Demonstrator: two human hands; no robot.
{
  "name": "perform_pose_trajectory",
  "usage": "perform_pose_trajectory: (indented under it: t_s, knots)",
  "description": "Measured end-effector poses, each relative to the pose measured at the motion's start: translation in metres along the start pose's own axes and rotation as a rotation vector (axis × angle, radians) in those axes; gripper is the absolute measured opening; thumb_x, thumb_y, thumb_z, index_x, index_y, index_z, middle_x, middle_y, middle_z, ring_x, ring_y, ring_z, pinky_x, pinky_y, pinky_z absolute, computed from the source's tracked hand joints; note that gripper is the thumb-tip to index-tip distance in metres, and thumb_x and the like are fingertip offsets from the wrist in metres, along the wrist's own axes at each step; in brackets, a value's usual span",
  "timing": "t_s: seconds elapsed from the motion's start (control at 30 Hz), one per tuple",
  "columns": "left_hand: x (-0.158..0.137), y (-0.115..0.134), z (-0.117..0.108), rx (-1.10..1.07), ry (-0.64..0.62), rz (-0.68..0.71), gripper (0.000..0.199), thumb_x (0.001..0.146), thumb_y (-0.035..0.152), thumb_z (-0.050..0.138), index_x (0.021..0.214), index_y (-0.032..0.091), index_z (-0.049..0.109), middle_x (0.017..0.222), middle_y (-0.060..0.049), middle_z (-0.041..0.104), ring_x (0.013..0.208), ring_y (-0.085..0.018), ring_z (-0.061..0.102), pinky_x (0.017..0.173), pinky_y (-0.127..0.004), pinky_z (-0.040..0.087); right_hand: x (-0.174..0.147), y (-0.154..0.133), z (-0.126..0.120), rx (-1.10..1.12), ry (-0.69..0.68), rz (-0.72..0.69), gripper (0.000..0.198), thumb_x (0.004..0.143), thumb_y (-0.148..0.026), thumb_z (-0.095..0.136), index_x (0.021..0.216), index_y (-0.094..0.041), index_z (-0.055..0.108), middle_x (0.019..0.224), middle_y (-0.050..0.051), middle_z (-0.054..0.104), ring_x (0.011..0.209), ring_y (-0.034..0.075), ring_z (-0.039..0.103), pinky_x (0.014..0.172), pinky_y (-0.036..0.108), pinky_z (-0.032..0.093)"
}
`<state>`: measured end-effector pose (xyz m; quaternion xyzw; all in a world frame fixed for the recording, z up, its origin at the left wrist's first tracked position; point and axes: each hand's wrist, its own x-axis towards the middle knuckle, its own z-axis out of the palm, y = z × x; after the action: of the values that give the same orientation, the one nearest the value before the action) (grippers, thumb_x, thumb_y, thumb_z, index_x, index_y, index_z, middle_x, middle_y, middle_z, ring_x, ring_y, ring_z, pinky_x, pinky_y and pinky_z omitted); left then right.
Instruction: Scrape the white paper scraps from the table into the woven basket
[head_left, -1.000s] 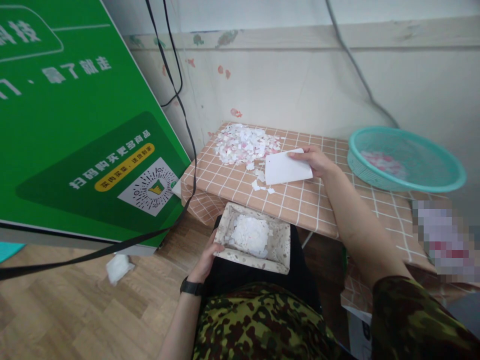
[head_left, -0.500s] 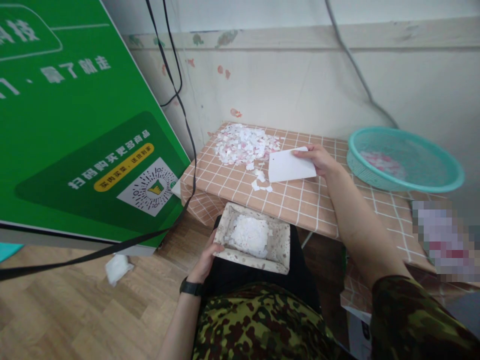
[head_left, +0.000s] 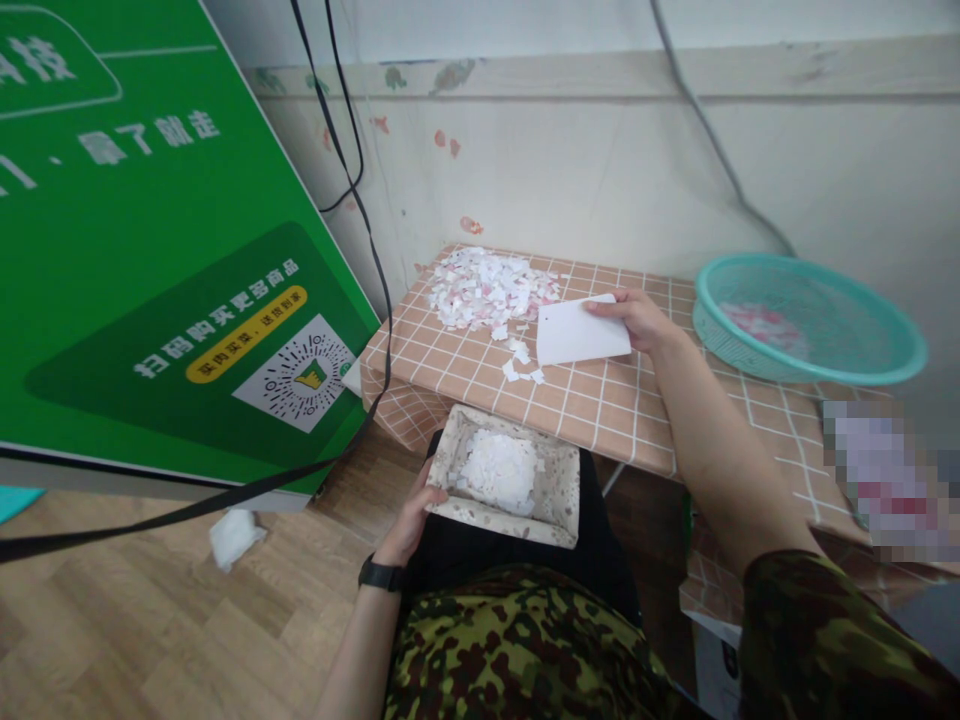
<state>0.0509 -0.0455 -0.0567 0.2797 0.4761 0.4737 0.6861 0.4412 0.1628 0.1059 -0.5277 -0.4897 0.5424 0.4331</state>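
My left hand (head_left: 411,515) grips the left side of a patterned, fabric-covered box (head_left: 561,505), its thumb over the rim. White paper scraps (head_left: 499,470) lie heaped inside the box, which is held at my lap below the table's front edge. Over the table, my right hand (head_left: 641,318) pinches the right end of a flat white card (head_left: 577,335) with a small hole near its upper left corner. Left of the card, several loose white scraps (head_left: 517,352) lie on the checked cloth. Behind them sits a large pile of white and pink paper bits (head_left: 491,285).
A brown checked cloth covers the table (head_left: 585,405) against the wall. At its right stands a turquoise mesh basket (head_left: 862,345) with pink and white scraps. A green sign board (head_left: 172,230) leans at left, crossed by a black strap (head_left: 379,270). A white plastic bag (head_left: 236,538) lies on the floor.
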Motion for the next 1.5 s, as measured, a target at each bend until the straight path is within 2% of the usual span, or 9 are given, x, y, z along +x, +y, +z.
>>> perform_pose_trajectory:
  t_s: [0.17, 0.47, 0.73, 1.03, 1.3, 1.5]
  knots:
    - [0.002, -0.004, -0.004, 0.005, -0.002, 0.004, 0.066, 0.064, 0.019, 0.069, 0.130, 0.017, 0.066, 0.118, -0.008, 0.077, 0.112, -0.036, 0.066, 0.100, -0.044, 0.045, -0.004, -0.001, 0.008, -0.040, -0.124, 0.066, 0.036, 0.054, -0.037, 0.092, 0.075, -0.015, 0.075, 0.078, 0.012, 0.077, 0.059, 0.020, 0.067, 0.049, 0.029, 0.055]
    - [0.001, -0.001, -0.001, 0.003, -0.052, 0.035, 0.067, 0.067, 0.018, 0.065, 0.134, 0.018, 0.064, 0.128, -0.008, 0.072, 0.122, -0.037, 0.061, 0.104, -0.047, 0.042, 0.003, 0.002, -0.003, -0.005, 0.018, -0.015, 0.039, 0.054, -0.039, 0.092, 0.079, -0.013, 0.075, 0.075, 0.010, 0.076, 0.057, 0.020, 0.067, 0.048, 0.030, 0.054]
    - [0.002, -0.002, -0.003, 0.018, -0.019, 0.019, 0.062, 0.066, 0.017, 0.065, 0.128, 0.017, 0.067, 0.122, -0.007, 0.075, 0.124, -0.037, 0.060, 0.106, -0.047, 0.042, -0.003, -0.002, 0.003, -0.036, -0.096, 0.060, 0.036, 0.051, -0.038, 0.093, 0.073, -0.015, 0.076, 0.074, 0.010, 0.076, 0.059, 0.021, 0.068, 0.048, 0.029, 0.055]
    - [0.003, -0.006, -0.007, 0.014, -0.041, 0.005, 0.062, 0.068, 0.017, 0.064, 0.130, 0.018, 0.066, 0.127, -0.007, 0.073, 0.124, -0.037, 0.060, 0.106, -0.048, 0.042, 0.004, 0.004, -0.007, -0.024, -0.039, -0.055, 0.041, 0.052, -0.044, 0.094, 0.076, -0.015, 0.077, 0.075, 0.009, 0.075, 0.060, 0.018, 0.066, 0.052, 0.029, 0.052]
    - [0.003, -0.005, -0.004, 0.011, -0.032, 0.003, 0.061, 0.067, 0.017, 0.064, 0.128, 0.018, 0.066, 0.121, -0.007, 0.075, 0.125, -0.036, 0.059, 0.107, -0.048, 0.040, -0.001, 0.000, 0.002, -0.073, -0.121, -0.046, 0.040, 0.050, -0.046, 0.093, 0.072, -0.016, 0.078, 0.074, 0.009, 0.076, 0.060, 0.019, 0.067, 0.054, 0.032, 0.054]
    - [0.003, -0.006, -0.006, 0.005, -0.054, 0.035, 0.059, 0.068, 0.016, 0.062, 0.127, 0.019, 0.067, 0.127, -0.006, 0.073, 0.124, -0.035, 0.059, 0.107, -0.046, 0.041, -0.005, -0.002, 0.010, -0.115, -0.223, 0.012, 0.037, 0.056, -0.041, 0.091, 0.082, -0.018, 0.081, 0.083, 0.010, 0.077, 0.068, 0.023, 0.071, 0.064, 0.037, 0.059]
